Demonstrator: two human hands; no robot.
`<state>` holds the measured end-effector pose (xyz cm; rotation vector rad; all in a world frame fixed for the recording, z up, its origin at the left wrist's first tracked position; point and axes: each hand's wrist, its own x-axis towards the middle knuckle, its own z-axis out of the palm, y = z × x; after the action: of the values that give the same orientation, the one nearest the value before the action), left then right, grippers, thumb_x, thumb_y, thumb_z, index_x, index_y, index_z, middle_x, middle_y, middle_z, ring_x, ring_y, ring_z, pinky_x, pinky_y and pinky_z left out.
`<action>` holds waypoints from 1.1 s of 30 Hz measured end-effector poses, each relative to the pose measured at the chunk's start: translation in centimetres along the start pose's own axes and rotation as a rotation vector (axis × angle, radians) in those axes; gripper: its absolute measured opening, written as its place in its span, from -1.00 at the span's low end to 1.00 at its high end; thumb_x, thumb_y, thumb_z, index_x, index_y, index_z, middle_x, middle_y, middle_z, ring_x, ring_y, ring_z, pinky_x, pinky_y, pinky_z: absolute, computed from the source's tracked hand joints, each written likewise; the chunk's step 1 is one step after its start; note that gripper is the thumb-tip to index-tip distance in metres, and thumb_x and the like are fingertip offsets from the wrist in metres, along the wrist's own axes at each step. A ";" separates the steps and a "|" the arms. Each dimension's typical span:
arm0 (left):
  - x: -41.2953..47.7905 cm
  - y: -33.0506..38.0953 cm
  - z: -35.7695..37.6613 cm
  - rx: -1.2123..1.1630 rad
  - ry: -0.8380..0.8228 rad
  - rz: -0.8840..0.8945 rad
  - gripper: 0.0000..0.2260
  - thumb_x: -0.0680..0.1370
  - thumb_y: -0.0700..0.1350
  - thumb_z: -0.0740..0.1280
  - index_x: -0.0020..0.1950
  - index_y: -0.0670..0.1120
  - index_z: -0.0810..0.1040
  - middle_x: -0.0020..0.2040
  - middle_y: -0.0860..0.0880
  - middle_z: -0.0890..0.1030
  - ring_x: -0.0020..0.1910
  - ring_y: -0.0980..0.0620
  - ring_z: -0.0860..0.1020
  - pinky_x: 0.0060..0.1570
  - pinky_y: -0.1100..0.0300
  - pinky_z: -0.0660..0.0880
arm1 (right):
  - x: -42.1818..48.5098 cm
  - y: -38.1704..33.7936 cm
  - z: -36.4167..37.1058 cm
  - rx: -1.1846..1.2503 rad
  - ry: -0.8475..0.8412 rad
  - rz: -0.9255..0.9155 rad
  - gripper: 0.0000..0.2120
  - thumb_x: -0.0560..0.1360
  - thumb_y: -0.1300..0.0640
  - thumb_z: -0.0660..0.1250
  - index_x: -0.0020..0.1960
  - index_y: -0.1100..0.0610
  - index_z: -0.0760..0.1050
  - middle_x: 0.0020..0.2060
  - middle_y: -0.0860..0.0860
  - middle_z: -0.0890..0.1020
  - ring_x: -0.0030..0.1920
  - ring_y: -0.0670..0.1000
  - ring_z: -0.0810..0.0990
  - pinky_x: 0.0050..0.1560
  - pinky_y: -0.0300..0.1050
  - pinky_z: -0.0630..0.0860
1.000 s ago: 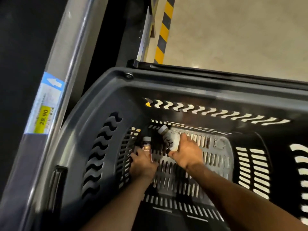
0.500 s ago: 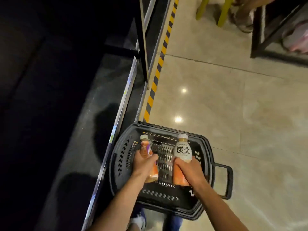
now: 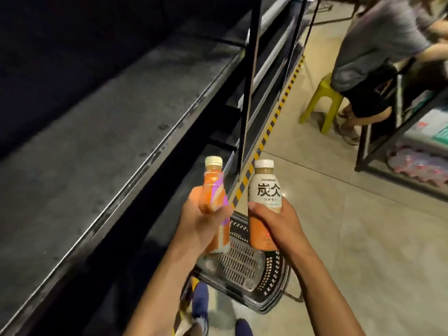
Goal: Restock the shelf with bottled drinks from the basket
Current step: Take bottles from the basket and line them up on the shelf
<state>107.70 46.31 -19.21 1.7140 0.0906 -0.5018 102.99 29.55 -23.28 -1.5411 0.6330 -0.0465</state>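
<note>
Now both bottles are lifted clear of the basket [image 3: 274, 282]; a second ago they were still being picked up inside it. The orange bottle [image 3: 214, 187] is gripped by the left hand [image 3: 203, 221] and the white-labelled bottle [image 3: 264, 187] by the right hand [image 3: 276, 226]. Both are held upright above the basket, right of the dark shelf [image 3: 97, 132]. Shelf placement is judged next.

My left hand [image 3: 206, 224] and right hand [image 3: 274, 224] bare, both forearms [image 3: 157, 287] bare down to the lower edge of view, on my feet I wear dark blue shoes [image 3: 201, 299], one pale at the toe
</note>
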 end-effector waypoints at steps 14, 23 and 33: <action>-27.2 4.3 -11.0 -0.167 0.605 0.251 -0.76 0.43 -0.19 0.50 0.02 -0.04 0.52 -0.12 -0.23 0.64 -0.22 -0.16 0.67 -0.16 0.00 0.64 | -19.1 -11.6 9.4 0.019 -0.685 -0.323 -0.64 0.15 -0.17 0.49 -0.11 -0.07 0.59 -0.23 0.00 0.69 -0.24 -0.03 0.63 -0.21 -0.07 0.57; -45.8 -0.7 -17.5 -0.193 0.959 0.332 -0.74 0.31 -0.08 0.47 -0.04 0.08 0.55 -0.16 -0.15 0.65 -0.24 -0.15 0.66 -0.13 -0.09 0.62 | -36.4 -10.5 16.0 0.008 -1.016 -0.381 -0.64 0.14 -0.18 0.50 -0.12 -0.09 0.60 -0.23 0.03 0.70 -0.26 -0.03 0.67 -0.29 -0.21 0.56; -66.8 -10.6 -23.7 -0.222 1.276 0.318 -0.62 0.20 -0.03 0.53 -0.02 0.02 0.56 -0.23 -0.03 0.68 -0.29 0.07 0.62 -0.22 0.25 0.55 | -57.7 -2.7 22.6 -0.040 -1.228 -0.293 0.06 -0.36 -0.46 0.54 0.06 0.03 0.63 -0.14 0.04 0.74 -0.12 0.11 0.69 -0.03 0.11 0.58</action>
<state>50.52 85.54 -0.96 1.5394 0.7343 0.8583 64.60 73.78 -2.75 -1.3765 -0.5643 0.6473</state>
